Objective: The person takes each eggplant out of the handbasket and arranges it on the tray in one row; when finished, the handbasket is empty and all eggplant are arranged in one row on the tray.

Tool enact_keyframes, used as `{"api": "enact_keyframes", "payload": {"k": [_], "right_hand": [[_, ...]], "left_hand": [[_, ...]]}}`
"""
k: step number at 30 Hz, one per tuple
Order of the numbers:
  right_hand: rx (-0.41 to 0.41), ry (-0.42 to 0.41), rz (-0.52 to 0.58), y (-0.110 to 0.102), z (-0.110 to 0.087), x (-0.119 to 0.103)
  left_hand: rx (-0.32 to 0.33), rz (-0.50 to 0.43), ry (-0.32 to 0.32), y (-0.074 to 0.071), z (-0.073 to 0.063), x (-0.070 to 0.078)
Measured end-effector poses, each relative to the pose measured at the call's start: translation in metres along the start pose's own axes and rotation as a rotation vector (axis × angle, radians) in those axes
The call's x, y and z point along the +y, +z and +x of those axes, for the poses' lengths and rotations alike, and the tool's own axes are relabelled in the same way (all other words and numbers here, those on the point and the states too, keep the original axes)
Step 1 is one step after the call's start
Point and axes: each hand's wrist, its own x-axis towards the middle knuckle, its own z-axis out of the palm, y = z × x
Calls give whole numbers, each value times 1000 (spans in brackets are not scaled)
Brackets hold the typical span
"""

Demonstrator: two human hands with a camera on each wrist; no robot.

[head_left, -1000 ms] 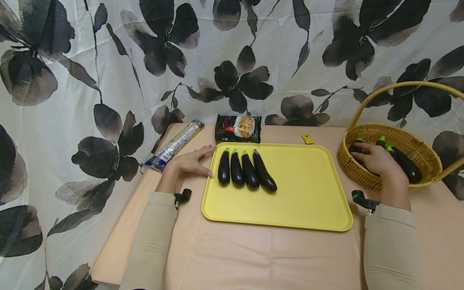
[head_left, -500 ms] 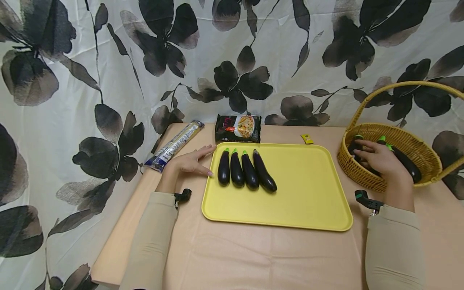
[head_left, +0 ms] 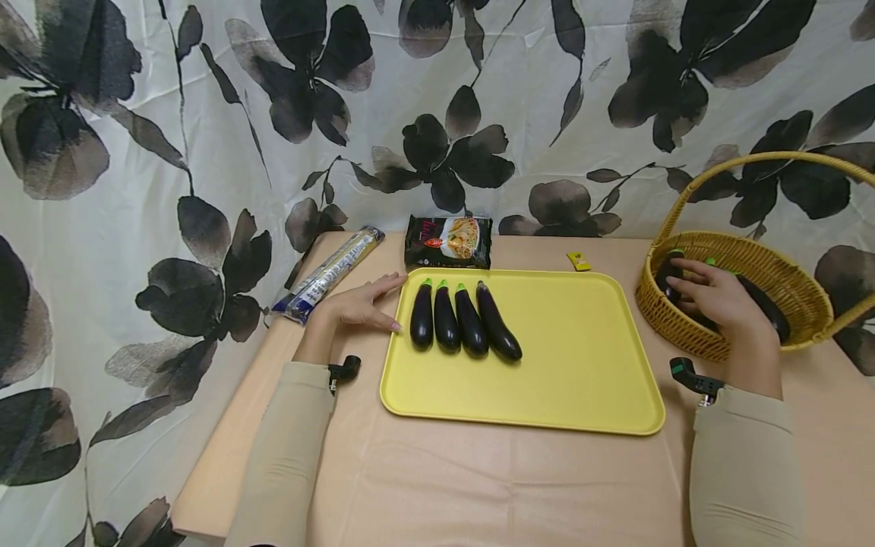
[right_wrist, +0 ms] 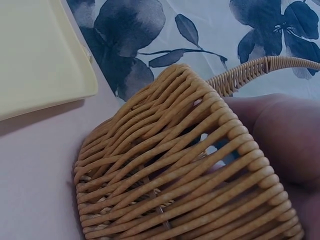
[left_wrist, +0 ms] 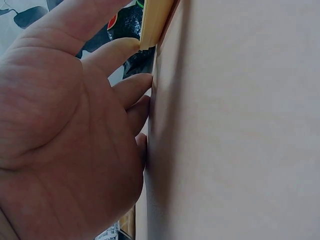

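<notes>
1. We are resting our left hand (head_left: 355, 308) flat on the table (head_left: 478, 486), fingers straight and slightly spread, the fingertips touching the left rim of the yellow tray (head_left: 581, 365); it is holding nothing.
2. We are reaching our right hand (head_left: 718, 300) into the wicker basket (head_left: 807, 292) at the right end of the table. The fingers are curling down onto a dark eggplant in the basket (head_left: 668, 275), but we cannot tell from these views whether they are truly gripping it or only touching it; the right wrist view is showing mostly the basket's woven wall.
3. 4 eggplants (head_left: 465, 323) are already lying on the tray, side by side near its left end, green caps pointing away from us, the rightmost one slanting a little.
4. At least 2 dark eggplants are waiting in the basket, one of them lying under and past the right hand (head_left: 769, 308); how many more are hidden there we cannot tell.
5. We are judging the work as well under way: 4 placed, most of the tray bare, the basket not yet emptied.
6. A noodle packet (head_left: 448, 241) and a long wrapped packet (head_left: 331, 273) are lying beyond the tray, untouched.
</notes>
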Motion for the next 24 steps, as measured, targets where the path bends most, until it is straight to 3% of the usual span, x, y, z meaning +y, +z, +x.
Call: {"api": "enact_keyframes", "payload": {"k": [15,24], "right_hand": [[97,-20,257,-10,-8,-2],[134,-64,273,-17,-20,-18]], "left_hand": [[2,6,2,1,0,0],[3,12,-4,1,0,0]]}}
